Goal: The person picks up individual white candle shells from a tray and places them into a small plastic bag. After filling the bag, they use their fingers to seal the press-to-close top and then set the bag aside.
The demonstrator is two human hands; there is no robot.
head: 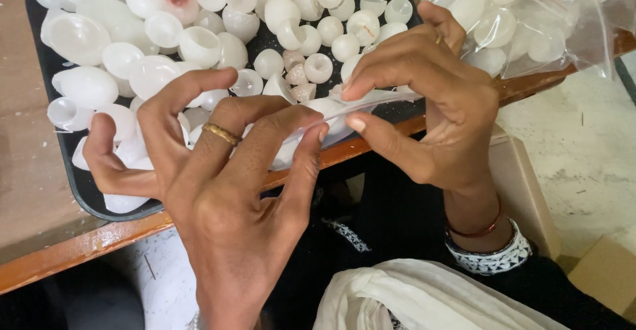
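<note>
White shell piece (344,108) pinched between both hands.
Left hand (218,197), right hand (424,98) closed on it at the tray (79,184) front edge; many pieces left.

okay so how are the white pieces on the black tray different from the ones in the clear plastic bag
The white pieces on the black tray lie loose and uncovered, many with hollow sides up; the pieces in the clear plastic bag look hazy behind the film. The tray sits on the table by the left hand; the bag lies behind the right hand, at the table edge. Both hold white, rounded, cup-like pieces of mixed sizes.
</note>
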